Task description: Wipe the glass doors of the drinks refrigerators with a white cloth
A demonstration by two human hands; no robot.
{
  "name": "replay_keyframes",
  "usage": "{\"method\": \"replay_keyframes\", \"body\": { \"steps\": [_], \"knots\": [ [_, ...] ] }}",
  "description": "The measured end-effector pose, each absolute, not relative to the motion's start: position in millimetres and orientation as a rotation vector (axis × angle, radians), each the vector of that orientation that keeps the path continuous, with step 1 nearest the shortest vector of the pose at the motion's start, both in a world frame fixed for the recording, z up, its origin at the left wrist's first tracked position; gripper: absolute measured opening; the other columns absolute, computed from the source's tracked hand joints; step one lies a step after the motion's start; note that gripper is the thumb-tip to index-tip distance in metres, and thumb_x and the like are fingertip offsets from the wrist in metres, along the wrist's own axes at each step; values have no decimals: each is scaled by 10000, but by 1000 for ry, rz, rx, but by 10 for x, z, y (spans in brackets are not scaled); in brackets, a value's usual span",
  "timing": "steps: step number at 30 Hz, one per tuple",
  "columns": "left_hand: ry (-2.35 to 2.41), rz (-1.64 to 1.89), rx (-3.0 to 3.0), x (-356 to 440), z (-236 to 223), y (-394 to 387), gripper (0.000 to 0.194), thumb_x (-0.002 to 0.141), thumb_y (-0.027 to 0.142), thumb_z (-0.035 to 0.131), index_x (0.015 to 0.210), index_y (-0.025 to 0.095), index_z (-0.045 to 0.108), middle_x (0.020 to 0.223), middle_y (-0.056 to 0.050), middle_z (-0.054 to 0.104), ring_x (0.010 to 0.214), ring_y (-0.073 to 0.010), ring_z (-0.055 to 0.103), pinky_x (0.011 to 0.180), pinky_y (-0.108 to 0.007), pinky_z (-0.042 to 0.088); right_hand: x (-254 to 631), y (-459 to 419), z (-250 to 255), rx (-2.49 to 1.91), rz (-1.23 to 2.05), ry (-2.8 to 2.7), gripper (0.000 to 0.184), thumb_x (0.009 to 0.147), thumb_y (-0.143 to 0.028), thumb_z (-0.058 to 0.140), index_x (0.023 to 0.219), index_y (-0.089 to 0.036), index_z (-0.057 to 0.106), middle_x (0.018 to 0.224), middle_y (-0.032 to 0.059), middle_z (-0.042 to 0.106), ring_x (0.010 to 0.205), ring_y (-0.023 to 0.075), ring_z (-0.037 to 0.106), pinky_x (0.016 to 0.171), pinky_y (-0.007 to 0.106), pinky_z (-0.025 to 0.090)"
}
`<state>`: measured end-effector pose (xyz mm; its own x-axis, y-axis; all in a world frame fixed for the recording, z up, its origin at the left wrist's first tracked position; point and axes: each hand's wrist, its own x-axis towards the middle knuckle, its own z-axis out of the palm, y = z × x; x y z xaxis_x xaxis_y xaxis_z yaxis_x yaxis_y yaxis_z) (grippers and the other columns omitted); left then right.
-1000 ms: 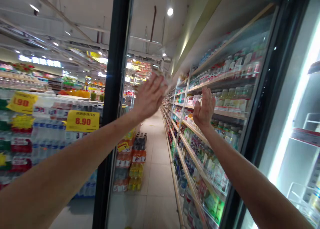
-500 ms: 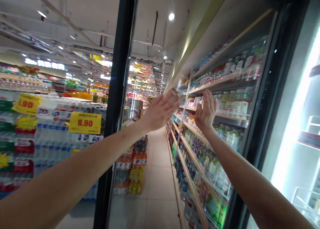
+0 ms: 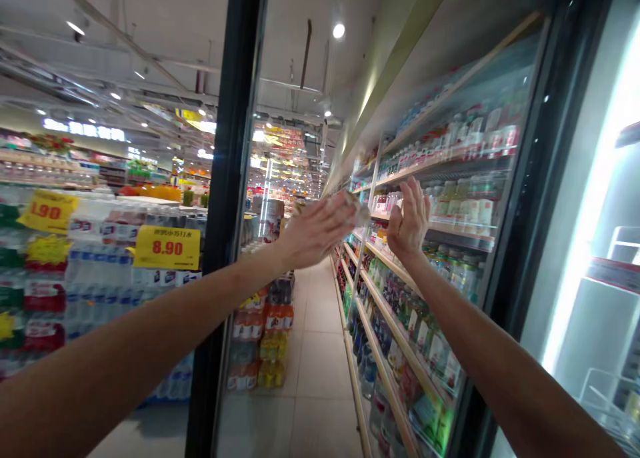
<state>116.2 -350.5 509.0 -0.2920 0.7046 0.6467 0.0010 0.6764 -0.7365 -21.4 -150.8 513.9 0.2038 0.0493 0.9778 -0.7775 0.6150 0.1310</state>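
Note:
A tall glass door point(image 3: 300, 351) in a black frame point(image 3: 227, 178) stands in front of me. My left hand point(image 3: 317, 228) lies flattened over a crumpled, pale brownish cloth point(image 3: 361, 213) at the glass, fingers pointing right. Only the cloth's edges show past the fingers; the rest is hidden beneath the hand. To its right, my right hand point(image 3: 409, 218) is raised with fingers up and thumb apart, holding nothing. It is at or close to the glass; I cannot tell whether it touches.
Shelves of bottles point(image 3: 465, 205) show in the glass at right. A lit cooler interior point(image 3: 595, 298) is at far right. Left of the frame stand stacked bottle packs point(image 3: 100, 278) with a yellow price sign point(image 3: 167, 247). Tiled floor point(image 3: 320, 311) runs down the middle.
My left hand and the cloth have shifted slightly down and to the right across the glass. The right hand has barely moved. The view has drifted a little.

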Motion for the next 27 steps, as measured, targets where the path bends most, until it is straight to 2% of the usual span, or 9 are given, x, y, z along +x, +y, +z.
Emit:
{"method": "replay_keyframes", "body": {
  "steps": [3,7,9,11,15,17,23,25,27],
  "knots": [
    [-1809,981,-752,1218,5074,-3508,428,910,272,336,1338,261,357,1465,6,323,1400,-156,142,1145,-363,157,-232,-1507,5135,741,656,-1201,476,872,-261,309,1332,-181,404,1388,104,441,1329,191,348,1095,430,256],
    [-1700,547,-199,1402,5657,-3711,440,895,284,340,1327,215,383,1475,-53,295,1399,-206,155,1126,-430,188,-246,-1511,5130,754,663,-1178,475,870,-256,323,1333,-187,404,1377,105,454,1322,192,360,1093,430,260],
    [-1609,347,8,1414,5763,-3694,436,882,282,359,1304,192,416,1477,-77,284,1399,-230,145,1122,-446,194,-244,-1512,5129,760,665,-1180,473,871,-254,327,1334,-196,401,1378,100,455,1323,191,359,1093,432,260],
    [-1646,366,-27,1341,5605,-3563,442,889,280,347,1316,183,405,1472,-79,293,1402,-231,131,1126,-447,187,-237,-1510,5131,763,668,-1174,465,873,-255,328,1327,-196,408,1375,98,459,1322,188,362,1091,429,265],
    [-1849,810,-584,1151,5089,-3304,422,921,282,307,1332,220,384,1461,-19,329,1398,-178,154,1141,-383,186,-224,-1498,5135,771,678,-1156,455,879,-267,317,1313,-184,425,1362,104,473,1316,186,373,1086,422,278],
    [-1870,884,-664,1158,5121,-3333,421,927,282,303,1341,235,363,1463,-5,326,1391,-165,180,1140,-382,187,-225,-1491,5134,774,682,-1154,462,879,-273,303,1317,-184,422,1358,107,476,1315,189,375,1082,427,284],
    [-1662,255,44,1361,5837,-3587,439,895,318,365,1317,195,375,1502,-32,225,1403,-237,100,1130,-491,158,-240,-1489,5129,789,684,-1138,459,882,-272,307,1318,-181,418,1358,112,473,1312,192,378,1080,434,290],
    [-1676,275,22,1327,5722,-3512,466,889,305,369,1338,184,352,1497,-40,236,1406,-241,86,1130,-486,162,-242,-1490,5130,786,679,-1127,456,883,-266,307,1317,-180,419,1355,112,476,1308,193,383,1077,435,298],
    [-1788,488,-202,1270,5445,-3403,464,896,285,355,1351,196,345,1481,-32,281,1408,-226,90,1135,-454,168,-242,-1488,5131,786,671,-1118,457,884,-260,305,1319,-177,416,1351,114,480,1304,193,389,1072,435,311]
  ]
}}
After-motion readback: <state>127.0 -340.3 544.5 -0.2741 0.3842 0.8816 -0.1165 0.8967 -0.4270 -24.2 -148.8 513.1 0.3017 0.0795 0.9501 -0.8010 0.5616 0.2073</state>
